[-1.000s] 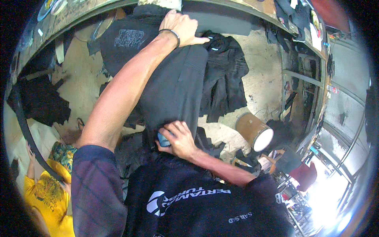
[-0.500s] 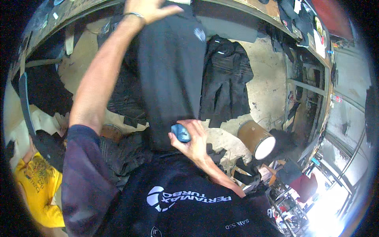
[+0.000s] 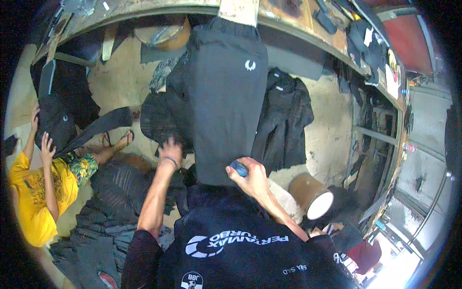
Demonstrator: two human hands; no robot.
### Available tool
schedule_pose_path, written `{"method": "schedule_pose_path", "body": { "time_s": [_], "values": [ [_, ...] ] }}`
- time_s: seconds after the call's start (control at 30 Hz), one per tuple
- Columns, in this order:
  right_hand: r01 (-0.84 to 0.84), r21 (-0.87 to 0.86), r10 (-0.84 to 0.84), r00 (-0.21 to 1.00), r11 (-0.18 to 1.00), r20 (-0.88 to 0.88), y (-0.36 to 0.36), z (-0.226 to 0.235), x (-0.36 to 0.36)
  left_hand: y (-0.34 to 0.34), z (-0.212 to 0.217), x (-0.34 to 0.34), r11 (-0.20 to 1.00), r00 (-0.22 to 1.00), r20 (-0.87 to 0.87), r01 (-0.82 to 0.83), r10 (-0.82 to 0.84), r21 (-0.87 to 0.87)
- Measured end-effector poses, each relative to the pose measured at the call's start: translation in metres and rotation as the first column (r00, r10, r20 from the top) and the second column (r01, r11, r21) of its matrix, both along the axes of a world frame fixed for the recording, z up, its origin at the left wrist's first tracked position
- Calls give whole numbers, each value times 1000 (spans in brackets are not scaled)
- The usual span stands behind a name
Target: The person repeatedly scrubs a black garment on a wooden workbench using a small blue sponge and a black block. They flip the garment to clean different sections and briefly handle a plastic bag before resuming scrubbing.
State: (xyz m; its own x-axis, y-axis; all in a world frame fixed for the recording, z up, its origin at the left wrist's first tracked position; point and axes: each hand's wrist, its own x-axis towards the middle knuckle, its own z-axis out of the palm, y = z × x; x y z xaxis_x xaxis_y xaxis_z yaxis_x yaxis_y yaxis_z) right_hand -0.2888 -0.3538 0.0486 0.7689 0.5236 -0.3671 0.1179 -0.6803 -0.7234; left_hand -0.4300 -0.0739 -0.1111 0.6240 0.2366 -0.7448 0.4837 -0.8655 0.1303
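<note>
A black garment (image 3: 224, 111) with a small white emblem lies smooth and stretched lengthwise before me, its gathered far end by a pale board (image 3: 239, 12). My right hand (image 3: 253, 177) rests at the garment's near right edge, closed round a small rounded blue object (image 3: 238, 168) whose kind I cannot make out. Left of the garment, my left hand (image 3: 171, 153) hovers near the dark cloth (image 3: 163, 118), blurred by motion, its fingers apart and nothing seen in them.
Another black garment (image 3: 285, 120) hangs or lies just right. A brown drum (image 3: 310, 195) with a white end stands near right. At left a person in a yellow shirt (image 3: 43, 202) handles black cloth. A wooden table (image 3: 284, 17) runs across the far side; dark cloth piles (image 3: 103, 207) lie near left.
My left hand has come back from the garment's far end to its left side. The view has shifted, bringing the gathered far end and the person at left more into sight. My right hand still grips the blue object.
</note>
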Motion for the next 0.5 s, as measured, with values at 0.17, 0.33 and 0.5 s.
{"method": "schedule_pose_path", "body": {
  "time_s": [0.17, 0.33, 0.5],
  "values": [
    [-68, 143, -3, 896, 987, 445, 33, -5, -4, 39, 91, 202, 998, 268, 961, -1, 68, -71],
    [-441, 89, 324, 767, 893, 555, 69, -29, -22, 0, 107, 328, 953, 429, 859, 235, -278, 190],
    [-510, 48, 409, 739, 859, 536, 101, -58, 66, 22, 91, 375, 965, 477, 844, 201, -247, 168]
  ]
}}
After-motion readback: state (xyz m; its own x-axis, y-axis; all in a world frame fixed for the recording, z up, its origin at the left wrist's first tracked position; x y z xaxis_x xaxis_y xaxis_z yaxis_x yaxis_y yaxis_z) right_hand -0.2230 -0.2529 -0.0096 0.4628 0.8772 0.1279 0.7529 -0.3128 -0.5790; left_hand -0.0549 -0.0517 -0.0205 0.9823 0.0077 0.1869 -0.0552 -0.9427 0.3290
